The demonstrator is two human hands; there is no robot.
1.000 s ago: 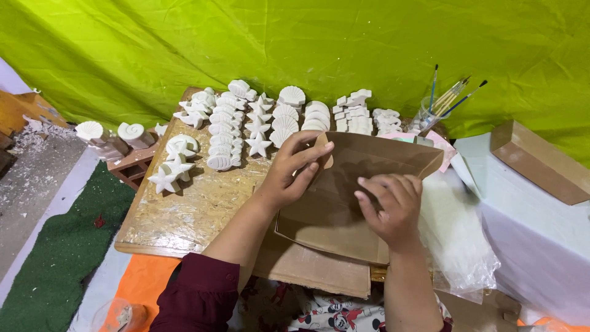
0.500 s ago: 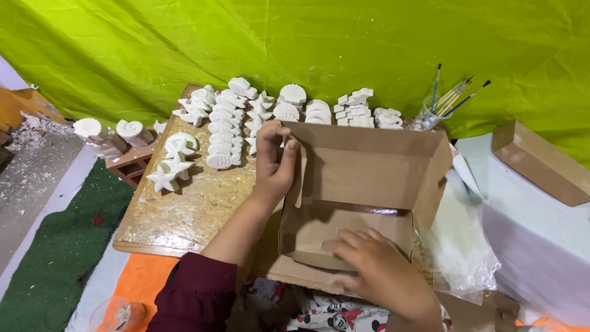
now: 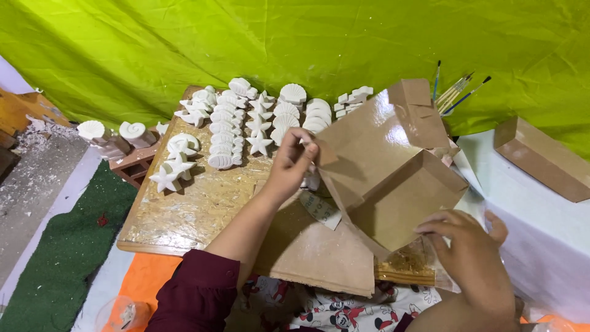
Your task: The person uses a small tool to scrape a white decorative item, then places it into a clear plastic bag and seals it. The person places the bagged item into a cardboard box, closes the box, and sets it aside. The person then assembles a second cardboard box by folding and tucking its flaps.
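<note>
The left hand (image 3: 290, 165) pinches the corner of a glossy brown flap of the cardboard box (image 3: 393, 178), fingers closed on the board's edge, while the right hand (image 3: 473, 255) curls its fingers over the near lower edge of the same box, gripping it from the side nearest the person. The two hands are well apart, one at each end of the box, which is tilted up over the near right part of the wooden board (image 3: 196, 209) that serves as worktop, its flaps splayed open and a further flat cardboard panel (image 3: 313, 249) lying beneath it. By the look of it the box is being unfolded or shaped up; the next move seems to call for a steady hold on both edges while the flap is turned, so the thin board does not crease. Beyond the left hand, rows of white plaster casts (image 3: 258, 117), shells and stars, cover the far half of the board. A few paintbrushes (image 3: 458, 92) stand behind the box, a closed brown box (image 3: 541, 157) lies to the right, and a green cloth backdrop (image 3: 295, 43) hangs behind.
</note>
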